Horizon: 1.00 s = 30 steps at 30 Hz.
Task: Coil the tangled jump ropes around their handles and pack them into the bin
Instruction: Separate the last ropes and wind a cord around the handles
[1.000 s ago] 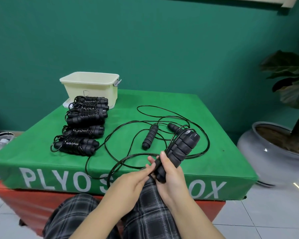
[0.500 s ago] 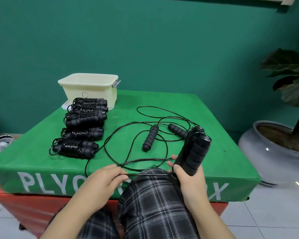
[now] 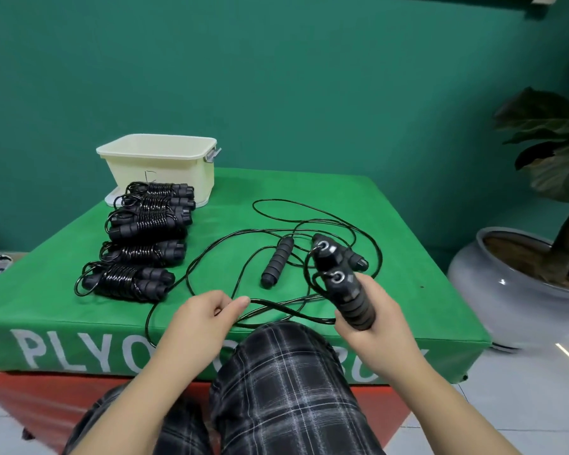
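My right hand (image 3: 372, 318) grips two black foam handles (image 3: 342, 284) side by side, their capped ends pointing up and away. My left hand (image 3: 207, 315) pinches the black cord (image 3: 286, 310) of that rope, stretched between both hands above my knee. A second loose rope lies tangled on the green box (image 3: 408, 257), with one handle (image 3: 277, 266) in the middle and another handle (image 3: 358, 259) partly hidden behind the held pair. Several coiled ropes (image 3: 145, 241) lie in a row on the left. The cream bin (image 3: 160, 167) stands at the back left.
The bin rests on its white lid (image 3: 112, 198). A large grey pot (image 3: 513, 284) with a leafy plant stands on the floor to the right. My legs in plaid trousers (image 3: 286, 389) are right in front of the box's near edge.
My right hand tilted the two handles so their capped ends face up. My left hand slid left along the cord, away from the handles, then rose slightly towards the box edge.
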Motion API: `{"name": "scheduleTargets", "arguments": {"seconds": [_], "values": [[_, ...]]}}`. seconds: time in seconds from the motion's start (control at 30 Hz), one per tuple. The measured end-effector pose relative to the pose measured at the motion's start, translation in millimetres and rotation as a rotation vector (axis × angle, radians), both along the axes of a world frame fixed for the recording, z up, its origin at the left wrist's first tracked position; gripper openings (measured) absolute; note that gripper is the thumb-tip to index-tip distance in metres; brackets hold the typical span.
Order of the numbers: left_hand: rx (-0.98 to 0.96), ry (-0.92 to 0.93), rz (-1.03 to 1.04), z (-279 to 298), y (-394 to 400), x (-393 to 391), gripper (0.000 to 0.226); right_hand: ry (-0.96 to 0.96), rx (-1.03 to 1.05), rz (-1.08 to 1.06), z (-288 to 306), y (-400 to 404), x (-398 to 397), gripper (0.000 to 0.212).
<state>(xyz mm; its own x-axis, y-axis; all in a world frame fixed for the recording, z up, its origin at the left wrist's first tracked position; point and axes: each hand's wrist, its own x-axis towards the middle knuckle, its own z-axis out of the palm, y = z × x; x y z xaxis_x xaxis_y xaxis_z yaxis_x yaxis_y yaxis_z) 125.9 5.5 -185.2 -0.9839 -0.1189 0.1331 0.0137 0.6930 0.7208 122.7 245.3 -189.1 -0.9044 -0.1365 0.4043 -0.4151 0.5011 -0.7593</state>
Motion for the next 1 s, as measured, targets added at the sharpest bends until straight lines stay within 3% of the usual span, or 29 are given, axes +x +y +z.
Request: {"name": "scheduleTargets", "arguments": {"seconds": [0.17,0.37,0.5,0.67,0.83,0.9,1.0], "values": [[0.71,-0.185,-0.038,15.4,9.7,3.6,0.037,0.059,0.278,0.049,8.1,7.3,-0.4,0.041],[0.893,-0.201,-0.093,30.0,15.5,11.2,0.034,0.301,0.728,0.082,12.6,3.5,7.1,0.048],[0.736,-0.1,-0.104,38.8,19.3,16.1,0.032,0.397,0.963,0.121,7.1,-10.4,11.9,0.059],[0.173,0.142,-0.157,38.1,22.6,28.0,0.028,0.307,0.995,-0.034,-6.6,-26.9,12.8,0.072],[0.069,0.166,-0.22,33.5,30.6,33.0,0.028,0.147,0.934,-0.171,-14.9,-41.4,6.0,0.072],[0.034,0.173,-0.223,33.6,34.4,33.0,0.028,0.084,0.954,-0.187,-6.0,-51.2,3.0,0.066],[-0.044,0.172,-0.236,33.5,38.2,33.8,0.028,-0.061,0.928,-0.232,2.9,-63.6,-5.9,0.037]]}}
